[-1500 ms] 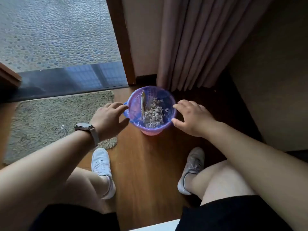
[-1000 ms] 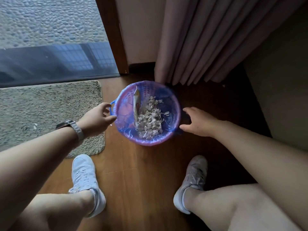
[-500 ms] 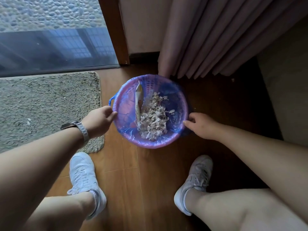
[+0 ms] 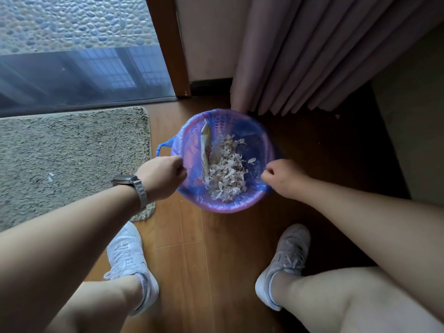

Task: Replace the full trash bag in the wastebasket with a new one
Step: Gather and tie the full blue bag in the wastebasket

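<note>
Notes the wastebasket [image 4: 223, 209] upright on the floor [image 4: 216, 260], just beside the curtain [image 4: 312, 56] and near the rug [image 4: 72, 152]. Finds the trash bag [image 4: 249, 133] seated inside it with film folded over the rim, holding paper scraps [image 4: 225, 171] and an upright wrapper [image 4: 206, 150]. Records the left hand [image 4: 163, 176] with fingers curled, pinching the film at the left rim, near a loose bag handle [image 4: 163, 147]. Records the right hand [image 4: 283, 179] likewise clenched on the film at the right rim. Judges the step as freeing the bag for lifting. Flags three risks:
- tearing the thin film by pulling unevenly
- dragging the light basket up with the bag
- tipping scraps onto the floor by raising one side first

Sees no new bag in view.
</note>
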Demonstrator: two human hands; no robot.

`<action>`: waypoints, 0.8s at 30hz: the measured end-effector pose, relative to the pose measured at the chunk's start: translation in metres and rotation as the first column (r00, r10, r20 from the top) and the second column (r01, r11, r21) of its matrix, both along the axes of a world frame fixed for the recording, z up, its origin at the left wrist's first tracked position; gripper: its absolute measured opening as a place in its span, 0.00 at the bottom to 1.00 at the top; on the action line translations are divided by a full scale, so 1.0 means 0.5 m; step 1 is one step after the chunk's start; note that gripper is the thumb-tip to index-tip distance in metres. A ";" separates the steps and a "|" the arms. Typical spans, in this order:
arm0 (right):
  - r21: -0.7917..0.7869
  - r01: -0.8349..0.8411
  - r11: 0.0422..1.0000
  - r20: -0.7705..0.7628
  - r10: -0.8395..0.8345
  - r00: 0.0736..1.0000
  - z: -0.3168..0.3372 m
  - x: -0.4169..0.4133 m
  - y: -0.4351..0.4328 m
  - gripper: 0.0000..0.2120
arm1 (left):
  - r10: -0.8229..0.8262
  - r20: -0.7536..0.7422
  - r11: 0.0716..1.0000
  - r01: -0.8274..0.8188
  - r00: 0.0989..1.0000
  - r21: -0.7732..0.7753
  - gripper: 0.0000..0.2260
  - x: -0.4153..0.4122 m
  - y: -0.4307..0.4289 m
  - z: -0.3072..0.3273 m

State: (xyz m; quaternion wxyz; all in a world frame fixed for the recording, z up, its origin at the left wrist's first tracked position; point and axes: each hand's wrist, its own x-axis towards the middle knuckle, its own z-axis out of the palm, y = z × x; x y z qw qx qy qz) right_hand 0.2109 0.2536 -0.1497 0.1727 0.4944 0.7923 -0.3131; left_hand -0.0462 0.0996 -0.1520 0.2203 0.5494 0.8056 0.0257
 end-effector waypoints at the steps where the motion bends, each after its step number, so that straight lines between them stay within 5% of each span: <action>1: 0.030 -0.051 0.998 0.021 0.050 0.999 0.003 -0.007 -0.005 0.13 | -0.007 0.041 1.000 0.006 0.999 0.026 0.11 0.008 0.001 0.002; 6: 0.111 -0.240 0.964 -0.031 0.245 0.969 0.016 -0.036 -0.019 0.15 | -0.080 0.274 0.990 0.044 0.958 0.135 0.10 0.051 0.012 0.010; 12: 0.183 -0.326 0.927 -0.012 0.334 0.942 0.019 -0.039 -0.014 0.17 | -0.046 0.328 0.992 0.005 0.943 0.125 0.12 0.062 0.013 0.006; 24: 0.141 -0.013 0.990 -0.179 0.038 0.983 -0.008 0.003 0.025 0.10 | 0.162 0.129 0.918 -0.198 0.978 0.344 0.16 -0.038 0.026 0.003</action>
